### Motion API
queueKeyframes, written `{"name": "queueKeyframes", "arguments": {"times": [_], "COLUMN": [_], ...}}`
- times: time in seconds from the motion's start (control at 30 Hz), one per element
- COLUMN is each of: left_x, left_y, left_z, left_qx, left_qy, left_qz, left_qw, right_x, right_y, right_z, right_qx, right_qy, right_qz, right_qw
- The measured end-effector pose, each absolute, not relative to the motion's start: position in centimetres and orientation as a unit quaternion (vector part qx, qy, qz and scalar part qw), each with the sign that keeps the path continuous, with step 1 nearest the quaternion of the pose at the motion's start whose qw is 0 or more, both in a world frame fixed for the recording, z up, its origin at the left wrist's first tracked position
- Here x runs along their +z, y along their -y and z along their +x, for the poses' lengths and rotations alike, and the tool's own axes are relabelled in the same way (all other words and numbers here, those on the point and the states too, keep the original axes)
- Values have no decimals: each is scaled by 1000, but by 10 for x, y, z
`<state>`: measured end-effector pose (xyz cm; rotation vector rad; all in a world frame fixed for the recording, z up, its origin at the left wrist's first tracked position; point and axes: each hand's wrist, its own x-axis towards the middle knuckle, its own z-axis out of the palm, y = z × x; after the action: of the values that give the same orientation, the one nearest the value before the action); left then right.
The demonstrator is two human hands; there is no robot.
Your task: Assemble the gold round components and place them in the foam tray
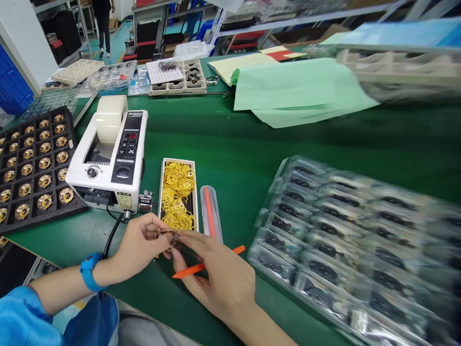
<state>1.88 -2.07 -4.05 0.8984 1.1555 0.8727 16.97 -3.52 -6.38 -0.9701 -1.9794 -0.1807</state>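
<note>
Head view: hands (pixel 230 276) partly hide a small piece (pixel 175 237) (outline unclear).

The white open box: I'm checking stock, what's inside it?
The white box holds a heap of thin yellow pieces, with dark gaps between; whatever lies beneath them is covered.

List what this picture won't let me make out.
Head view:
Small part: mostly covered by left hand and right hand.
Clear plastic tray: far right blurred, cut off by right edge.
Black foam tray: cut off by left edge.
Tally counter: digits too small to confirm.
</note>
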Motion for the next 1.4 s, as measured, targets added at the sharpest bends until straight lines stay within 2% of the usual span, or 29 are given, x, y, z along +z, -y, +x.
{"name": "queueKeyframes", "arguments": {"times": [0.13,0.3,0.5,0.93,1.4], "left_x": [-39,-39,-35,-37,-34], "left_y": [17,16,17,15,16], "left_z": [16,16,15,17,19], "left_qx": [399,417,368,352,371], "left_qy": [-500,-471,-447,-486,-500], "left_qz": [395,390,359,428,450], "left_qw": [659,672,732,676,641], "right_x": [-62,-56,-51,-60,-61], "right_y": [39,43,35,29,34], "right_z": [174,180,190,184,183], "right_qx": [-18,-1,21,48,185], "right_qy": [807,825,816,856,830], "right_qz": [-374,-376,-389,-368,-388], "right_qw": [457,423,427,360,355]}}
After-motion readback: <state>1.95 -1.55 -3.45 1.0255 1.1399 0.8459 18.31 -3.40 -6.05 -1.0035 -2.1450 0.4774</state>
